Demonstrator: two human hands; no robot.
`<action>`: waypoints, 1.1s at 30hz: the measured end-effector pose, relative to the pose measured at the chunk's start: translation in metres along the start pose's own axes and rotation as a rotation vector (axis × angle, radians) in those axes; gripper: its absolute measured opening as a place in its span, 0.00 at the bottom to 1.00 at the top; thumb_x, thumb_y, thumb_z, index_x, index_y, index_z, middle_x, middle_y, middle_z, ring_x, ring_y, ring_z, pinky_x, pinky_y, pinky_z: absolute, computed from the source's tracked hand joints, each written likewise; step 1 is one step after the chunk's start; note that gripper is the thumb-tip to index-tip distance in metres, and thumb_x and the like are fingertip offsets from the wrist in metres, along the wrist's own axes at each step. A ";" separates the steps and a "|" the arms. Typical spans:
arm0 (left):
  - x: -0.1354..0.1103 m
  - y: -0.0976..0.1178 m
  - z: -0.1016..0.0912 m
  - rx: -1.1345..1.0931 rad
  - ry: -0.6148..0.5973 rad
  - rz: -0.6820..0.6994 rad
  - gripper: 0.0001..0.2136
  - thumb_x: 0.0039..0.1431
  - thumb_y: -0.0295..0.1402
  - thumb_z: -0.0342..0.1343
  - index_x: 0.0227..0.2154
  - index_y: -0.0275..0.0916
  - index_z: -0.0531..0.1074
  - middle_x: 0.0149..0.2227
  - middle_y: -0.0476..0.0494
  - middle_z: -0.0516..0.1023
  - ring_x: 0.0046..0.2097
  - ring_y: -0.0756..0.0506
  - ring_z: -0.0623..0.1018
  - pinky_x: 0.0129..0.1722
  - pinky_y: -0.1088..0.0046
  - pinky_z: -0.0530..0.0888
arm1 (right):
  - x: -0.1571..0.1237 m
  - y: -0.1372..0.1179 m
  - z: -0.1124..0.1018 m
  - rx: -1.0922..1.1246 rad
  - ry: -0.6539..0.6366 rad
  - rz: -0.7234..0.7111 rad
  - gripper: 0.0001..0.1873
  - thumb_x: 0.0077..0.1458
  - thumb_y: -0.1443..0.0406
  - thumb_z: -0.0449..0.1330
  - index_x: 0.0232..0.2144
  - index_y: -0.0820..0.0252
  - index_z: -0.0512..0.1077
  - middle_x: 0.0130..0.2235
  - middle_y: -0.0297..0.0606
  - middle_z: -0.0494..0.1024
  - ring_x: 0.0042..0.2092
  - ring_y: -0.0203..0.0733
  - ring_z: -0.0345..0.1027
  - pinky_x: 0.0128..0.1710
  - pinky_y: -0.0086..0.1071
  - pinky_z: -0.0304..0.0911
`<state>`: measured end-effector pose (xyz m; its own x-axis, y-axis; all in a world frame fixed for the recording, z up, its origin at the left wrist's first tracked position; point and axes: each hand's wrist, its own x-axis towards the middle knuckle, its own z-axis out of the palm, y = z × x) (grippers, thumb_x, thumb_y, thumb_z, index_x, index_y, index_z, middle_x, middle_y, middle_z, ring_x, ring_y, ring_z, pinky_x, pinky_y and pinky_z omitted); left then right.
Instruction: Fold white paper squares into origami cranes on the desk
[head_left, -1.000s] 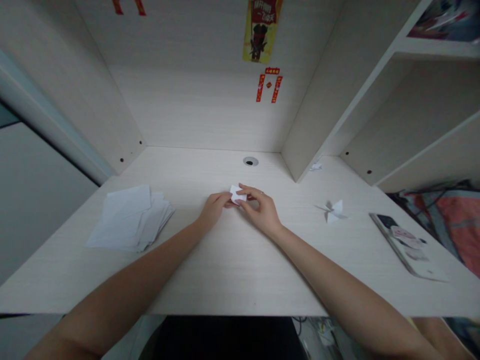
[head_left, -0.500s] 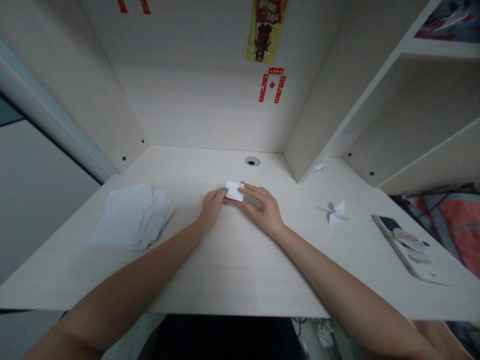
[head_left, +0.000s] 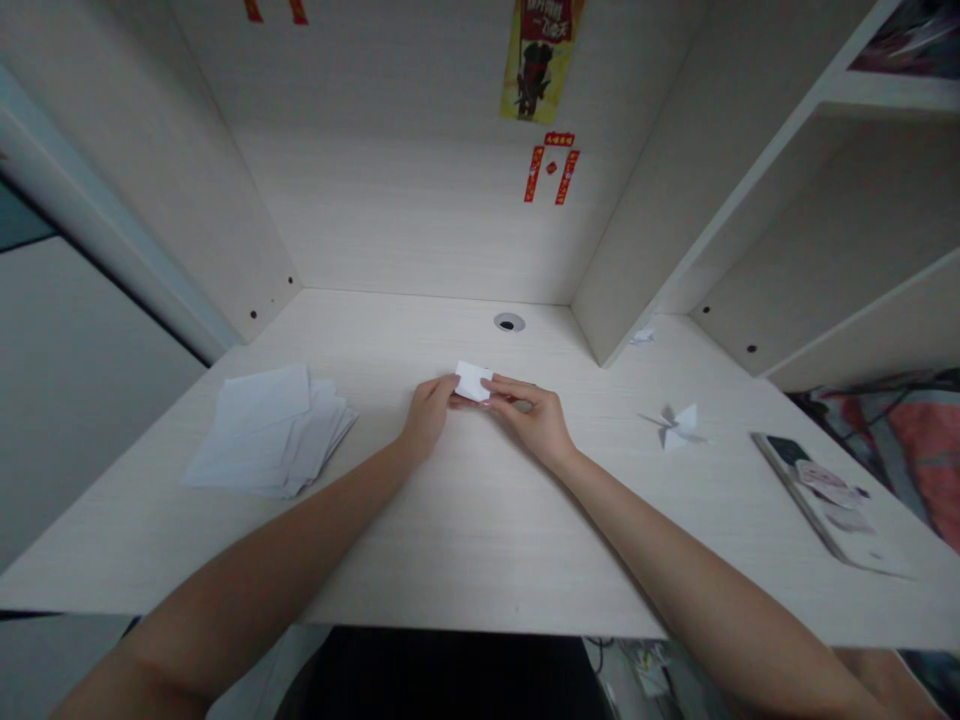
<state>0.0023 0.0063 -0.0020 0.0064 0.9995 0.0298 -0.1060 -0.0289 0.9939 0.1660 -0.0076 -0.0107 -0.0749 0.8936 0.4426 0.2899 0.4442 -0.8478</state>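
Observation:
A small folded piece of white paper is held up between my two hands, a little above the desk. My left hand pinches its left edge, thumb on the near face. At its right edge my right hand grips it between thumb and fingers. The fingertips behind the paper are partly hidden. To the right lies a folded white paper crane, its wings spread. A stack of loose white paper sheets rests on the left of the desk.
A phone lies at the right of the desk. Toward the back is a round cable hole. An upright divider panel stands at the back right, with a small white paper piece beside its foot. Red-patterned fabric lies beyond the right edge.
The right hand's fingers have drawn together and closed on the right edge of the folded paper. The left hand keeps its hold. The whole view has shifted slightly.

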 end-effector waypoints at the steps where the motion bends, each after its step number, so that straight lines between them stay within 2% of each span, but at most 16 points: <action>1: 0.000 -0.001 0.000 0.003 0.001 0.004 0.13 0.48 0.39 0.53 0.25 0.34 0.76 0.27 0.42 0.79 0.31 0.45 0.77 0.33 0.72 0.72 | 0.000 0.000 0.000 0.000 -0.001 -0.001 0.14 0.48 0.59 0.64 0.39 0.49 0.77 0.43 0.37 0.79 0.50 0.48 0.70 0.49 0.44 0.67; 7: -0.002 0.002 0.001 0.030 -0.009 0.011 0.13 0.49 0.38 0.52 0.25 0.34 0.75 0.27 0.43 0.78 0.31 0.46 0.76 0.33 0.72 0.71 | -0.001 -0.009 -0.004 -0.150 -0.012 -0.114 0.11 0.54 0.61 0.58 0.41 0.48 0.76 0.48 0.38 0.77 0.49 0.45 0.70 0.52 0.43 0.64; 12: -0.006 0.007 0.002 0.131 -0.061 0.032 0.13 0.51 0.39 0.50 0.22 0.36 0.74 0.24 0.46 0.77 0.30 0.46 0.75 0.33 0.73 0.70 | -0.004 -0.014 -0.006 -0.329 -0.013 -0.224 0.12 0.53 0.60 0.59 0.41 0.46 0.76 0.52 0.35 0.73 0.43 0.44 0.70 0.48 0.45 0.66; 18: -0.007 0.006 0.002 0.217 -0.073 0.072 0.14 0.52 0.39 0.48 0.21 0.36 0.73 0.23 0.47 0.75 0.30 0.47 0.73 0.32 0.73 0.69 | -0.004 -0.010 -0.006 -0.343 0.002 -0.219 0.11 0.52 0.58 0.61 0.39 0.46 0.77 0.51 0.36 0.74 0.40 0.44 0.70 0.45 0.45 0.67; 26: -0.007 0.007 0.003 0.235 -0.086 0.060 0.14 0.52 0.39 0.48 0.23 0.36 0.73 0.24 0.47 0.77 0.31 0.46 0.75 0.33 0.73 0.70 | -0.004 -0.012 -0.005 -0.359 0.010 -0.207 0.11 0.52 0.57 0.61 0.38 0.48 0.78 0.50 0.36 0.75 0.40 0.43 0.71 0.44 0.42 0.68; 33: -0.009 0.011 0.005 0.208 -0.091 0.049 0.13 0.52 0.37 0.48 0.20 0.36 0.72 0.23 0.47 0.77 0.30 0.47 0.76 0.34 0.73 0.71 | -0.004 -0.013 -0.005 -0.377 0.018 -0.209 0.11 0.53 0.58 0.60 0.38 0.49 0.78 0.49 0.36 0.76 0.40 0.42 0.72 0.43 0.41 0.68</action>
<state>0.0057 -0.0032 0.0090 0.0970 0.9922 0.0788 0.0991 -0.0884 0.9911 0.1673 -0.0176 0.0002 -0.1530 0.7842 0.6014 0.5992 0.5575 -0.5746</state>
